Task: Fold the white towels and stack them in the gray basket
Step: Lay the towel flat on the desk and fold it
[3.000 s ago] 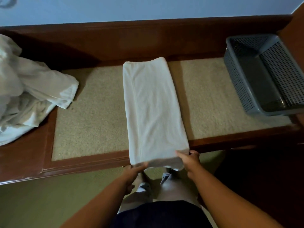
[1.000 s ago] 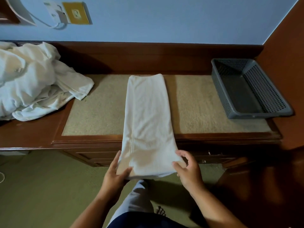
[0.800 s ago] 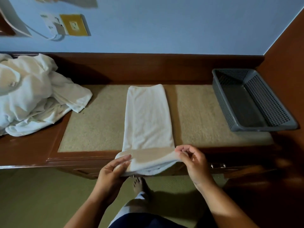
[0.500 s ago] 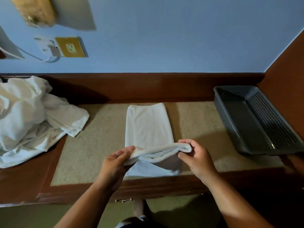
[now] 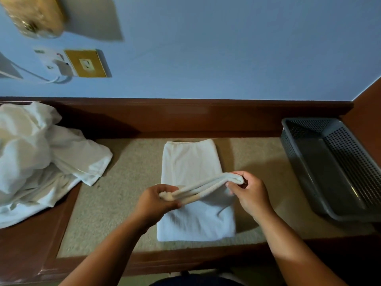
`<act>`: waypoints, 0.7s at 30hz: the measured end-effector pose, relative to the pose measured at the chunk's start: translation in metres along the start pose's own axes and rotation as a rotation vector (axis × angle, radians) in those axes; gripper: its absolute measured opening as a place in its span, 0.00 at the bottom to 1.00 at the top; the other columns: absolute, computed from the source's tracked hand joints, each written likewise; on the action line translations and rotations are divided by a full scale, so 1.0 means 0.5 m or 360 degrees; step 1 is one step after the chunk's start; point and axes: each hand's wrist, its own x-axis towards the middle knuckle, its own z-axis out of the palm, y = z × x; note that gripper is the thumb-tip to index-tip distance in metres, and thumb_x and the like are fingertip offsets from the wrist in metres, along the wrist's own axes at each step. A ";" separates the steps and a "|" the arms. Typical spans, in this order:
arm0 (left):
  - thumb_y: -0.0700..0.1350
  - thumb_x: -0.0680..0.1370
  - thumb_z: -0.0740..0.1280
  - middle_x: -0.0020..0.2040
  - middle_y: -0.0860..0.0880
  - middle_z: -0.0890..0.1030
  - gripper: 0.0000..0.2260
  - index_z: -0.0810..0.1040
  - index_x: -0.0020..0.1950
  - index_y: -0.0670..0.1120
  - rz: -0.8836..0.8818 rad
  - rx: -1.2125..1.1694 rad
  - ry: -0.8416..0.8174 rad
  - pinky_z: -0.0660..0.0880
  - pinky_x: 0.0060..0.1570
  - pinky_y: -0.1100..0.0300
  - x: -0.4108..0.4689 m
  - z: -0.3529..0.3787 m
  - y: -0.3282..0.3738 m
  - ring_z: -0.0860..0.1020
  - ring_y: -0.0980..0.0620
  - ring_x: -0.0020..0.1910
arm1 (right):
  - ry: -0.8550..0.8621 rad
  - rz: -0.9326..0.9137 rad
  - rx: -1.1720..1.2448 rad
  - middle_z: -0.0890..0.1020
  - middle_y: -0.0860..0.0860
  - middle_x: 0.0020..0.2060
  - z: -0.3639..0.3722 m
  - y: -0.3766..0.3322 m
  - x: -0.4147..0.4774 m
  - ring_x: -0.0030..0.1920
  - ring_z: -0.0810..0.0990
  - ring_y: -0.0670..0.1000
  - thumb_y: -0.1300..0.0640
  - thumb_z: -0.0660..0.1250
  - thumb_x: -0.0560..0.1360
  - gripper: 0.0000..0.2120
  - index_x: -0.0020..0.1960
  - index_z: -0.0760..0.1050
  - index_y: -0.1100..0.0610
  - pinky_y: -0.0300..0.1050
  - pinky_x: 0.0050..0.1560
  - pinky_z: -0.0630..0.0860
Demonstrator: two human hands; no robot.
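- Working on the counter, flat enough for creasing.
- Heaped well left of the gray basket: unfolded towels, parked clear of the fold.
- Lying left of that basket, apart from it: white towel, near end lifted for doubling over.
- Pinching that lifted end's corners: left grip and right grip, to hold edges level.

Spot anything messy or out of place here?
Only the heap of unfolded white towels at the left: crumpled on the wooden top, one corner lapping onto the beige mat. The towel gripped by the left hand and right hand is mid-fold, its lifted edge slanting up toward the right.
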 end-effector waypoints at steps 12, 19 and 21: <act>0.50 0.73 0.77 0.48 0.54 0.76 0.05 0.83 0.45 0.59 0.0077 0.0801 0.0051 0.74 0.46 0.64 0.194 -0.017 -0.003 0.76 0.54 0.47 | -0.0195 0.0148 -0.0181 0.85 0.43 0.43 0.052 0.041 0.211 0.43 0.83 0.46 0.54 0.77 0.73 0.10 0.52 0.82 0.48 0.41 0.40 0.78; 0.51 0.72 0.78 0.40 0.54 0.83 0.09 0.83 0.33 0.60 -0.0169 0.0395 0.0085 0.78 0.46 0.51 0.396 -0.037 0.022 0.82 0.51 0.44 | -0.0304 0.0339 -0.0315 0.84 0.48 0.48 0.117 0.083 0.401 0.49 0.81 0.51 0.50 0.74 0.75 0.12 0.57 0.81 0.52 0.46 0.50 0.77; 0.53 0.70 0.77 0.37 0.52 0.85 0.03 0.86 0.37 0.58 -0.0273 0.0256 0.0123 0.80 0.47 0.47 0.460 -0.032 0.032 0.82 0.51 0.39 | -0.0292 0.0321 -0.0340 0.82 0.49 0.48 0.141 0.091 0.469 0.49 0.80 0.53 0.50 0.73 0.76 0.13 0.58 0.80 0.55 0.45 0.48 0.74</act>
